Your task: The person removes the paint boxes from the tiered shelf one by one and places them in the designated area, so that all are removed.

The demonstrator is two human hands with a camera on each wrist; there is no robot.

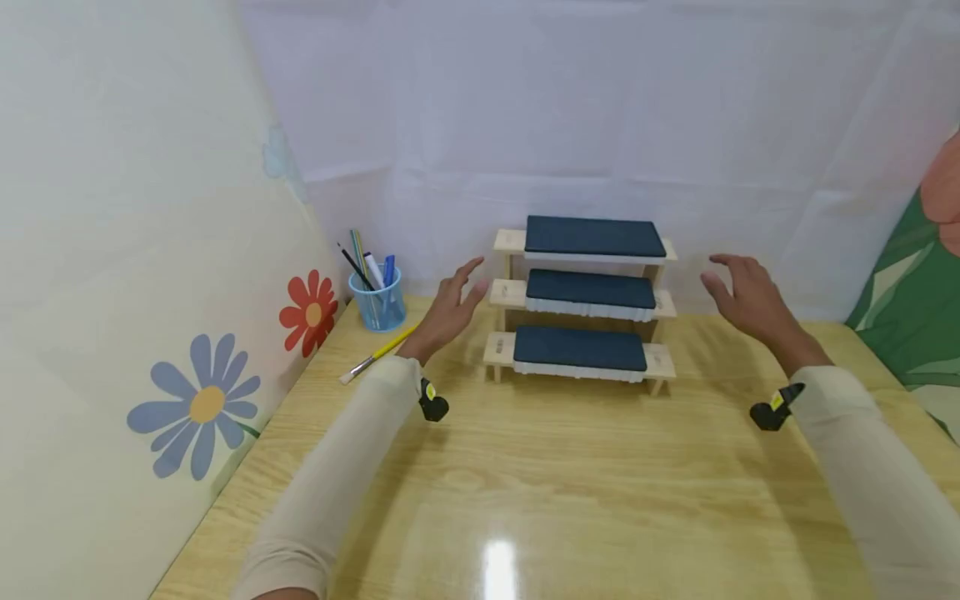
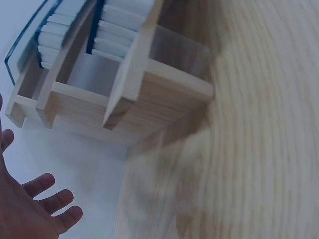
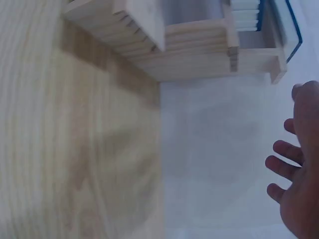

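1. As both arms reach forward over the table (image 1: 570, 483), the left hand (image 1: 447, 310) hovers near the left end of a wooden stand (image 1: 498, 346), its grip released, fingers apart and holding nothing.
2. Over on the other side, the right hand (image 1: 750, 304) matches it: grip released too, fingers loosely bent, a clear gap between it and the stand's right end.
3. Centre stage, that stand sits on the table in front of a white cloth (image 1: 465, 125), three steps rising toward the back.
4. Every step carries a dark blue pad, the bottom pad (image 1: 580, 347), middle pad (image 1: 590, 288) and top pad (image 1: 595, 237) all lying flat, with white layers (image 2: 114, 32) beneath them and bare wood at either end.
5. Out to the left, a blue cup (image 1: 380, 321) stands upright with pens (image 1: 374, 271) poking out, and a yellow brush (image 1: 386, 344) lies just beside the left forearm.
6. Pale sleeves (image 1: 330, 475) cover both arms, a small black camera (image 1: 432, 408) at each wrist, and a blue flower (image 1: 206, 404) and a red flower (image 1: 309, 312) brighten the left panel.
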